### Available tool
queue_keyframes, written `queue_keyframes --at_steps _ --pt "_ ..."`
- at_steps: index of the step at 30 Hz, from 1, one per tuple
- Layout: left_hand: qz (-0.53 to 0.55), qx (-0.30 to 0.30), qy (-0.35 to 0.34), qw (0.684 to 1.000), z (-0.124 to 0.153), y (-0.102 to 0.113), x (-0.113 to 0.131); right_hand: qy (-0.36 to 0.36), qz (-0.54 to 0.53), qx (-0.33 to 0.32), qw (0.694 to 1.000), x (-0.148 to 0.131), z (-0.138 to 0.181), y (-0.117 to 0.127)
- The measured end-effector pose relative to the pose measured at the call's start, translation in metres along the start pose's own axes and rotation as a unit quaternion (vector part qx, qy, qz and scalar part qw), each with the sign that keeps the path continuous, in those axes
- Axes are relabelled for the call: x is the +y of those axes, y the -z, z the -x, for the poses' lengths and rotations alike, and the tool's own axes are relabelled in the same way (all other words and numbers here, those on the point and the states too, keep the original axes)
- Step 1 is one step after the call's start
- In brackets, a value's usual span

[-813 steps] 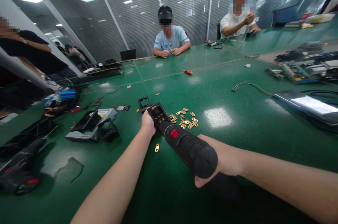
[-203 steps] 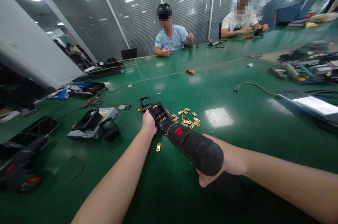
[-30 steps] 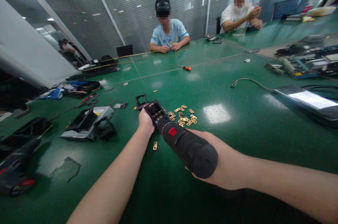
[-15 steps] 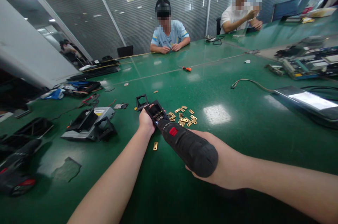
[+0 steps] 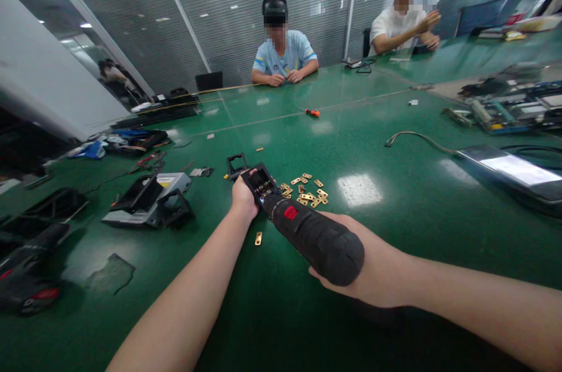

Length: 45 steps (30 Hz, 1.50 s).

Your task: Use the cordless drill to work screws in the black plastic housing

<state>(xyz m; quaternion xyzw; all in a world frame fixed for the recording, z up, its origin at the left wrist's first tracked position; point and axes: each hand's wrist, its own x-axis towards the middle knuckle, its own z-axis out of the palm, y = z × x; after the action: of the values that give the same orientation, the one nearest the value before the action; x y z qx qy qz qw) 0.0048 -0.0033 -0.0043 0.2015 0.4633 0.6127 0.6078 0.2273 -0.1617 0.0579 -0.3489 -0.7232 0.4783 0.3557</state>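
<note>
My left hand (image 5: 243, 199) is closed round a small black plastic housing (image 5: 260, 180) that has brass pieces set inside it. My right hand (image 5: 367, 267) grips a black electric screwdriver (image 5: 317, 237) with a red button. The screwdriver's tip points into the housing. Several loose brass plates (image 5: 308, 189) lie on the green table just right of the housing. One more brass plate (image 5: 258, 238) lies below my left wrist. A second black frame part (image 5: 236, 164) sits just beyond the housing.
A grey and black dismantled unit (image 5: 149, 203) lies to the left, with a dark tool (image 5: 27, 278) at the far left edge. A cable and flat silver device (image 5: 504, 165) lie to the right. Two people sit at the far side; an orange screwdriver (image 5: 312, 112) lies before them.
My hands and the screwdriver keep the same hold on the housing. The view has shifted slightly. The person at the far right has raised a hand.
</note>
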Motion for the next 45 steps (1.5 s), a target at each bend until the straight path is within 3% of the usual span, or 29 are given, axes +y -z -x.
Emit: queue_keyframes --at_steps 15,45 --pt "-0.004 -0.004 -0.004 1.0 0.002 -0.002 0.001 0.037 -0.057 -0.003 0.998 0.0 0.0 -0.001" --pt "-0.004 -0.003 0.014 1.0 -0.001 0.002 0.0 0.012 -0.07 -0.016 0.997 -0.009 -0.003 0.001"
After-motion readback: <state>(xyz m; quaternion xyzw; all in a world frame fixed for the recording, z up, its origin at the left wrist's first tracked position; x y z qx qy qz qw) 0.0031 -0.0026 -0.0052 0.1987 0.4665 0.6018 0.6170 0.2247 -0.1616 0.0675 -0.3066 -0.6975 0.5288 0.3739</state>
